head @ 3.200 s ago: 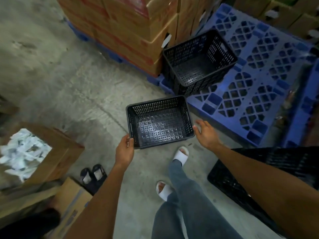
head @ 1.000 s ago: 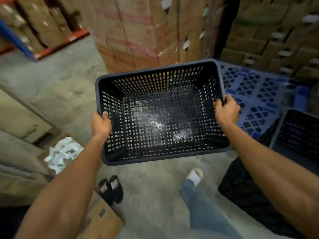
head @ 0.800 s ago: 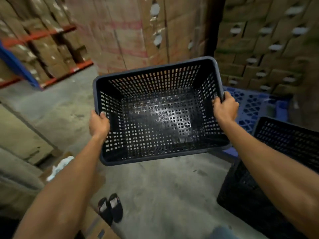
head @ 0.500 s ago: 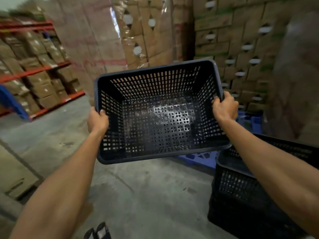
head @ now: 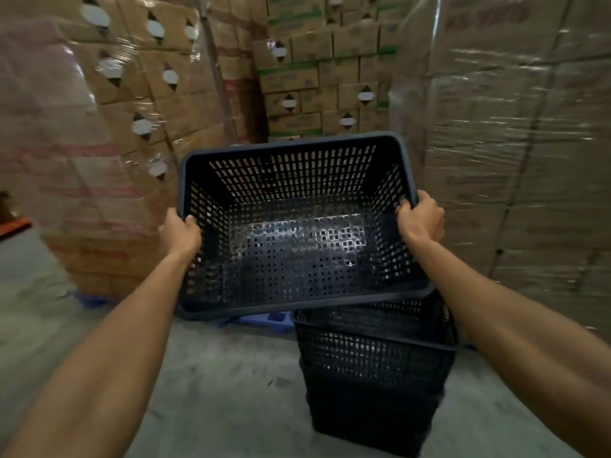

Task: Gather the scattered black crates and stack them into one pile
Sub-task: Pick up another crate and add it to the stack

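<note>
I hold an empty black slotted crate (head: pixel 297 246) in the air at chest height, its open top tilted toward me. My left hand (head: pixel 181 233) grips its left rim and my right hand (head: pixel 420 217) grips its right rim. Below it and to the right, a pile of nested black crates (head: pixel 373 375) stands on the concrete floor. The held crate overlaps the pile's far left corner in the view and hides part of its top rim.
Tall walls of shrink-wrapped cardboard boxes rise to the left (head: pixel 82 143), ahead (head: pixel 317 81) and to the right (head: pixel 515 160). A strip of blue pallet (head: pixel 264 320) shows on the floor under the held crate. Grey concrete floor (head: pixel 211 391) lies left of the pile.
I lifted the crate off the floor with both hands and carried it rightward. The crate pile has come from the right edge to just under the held crate's right side.
</note>
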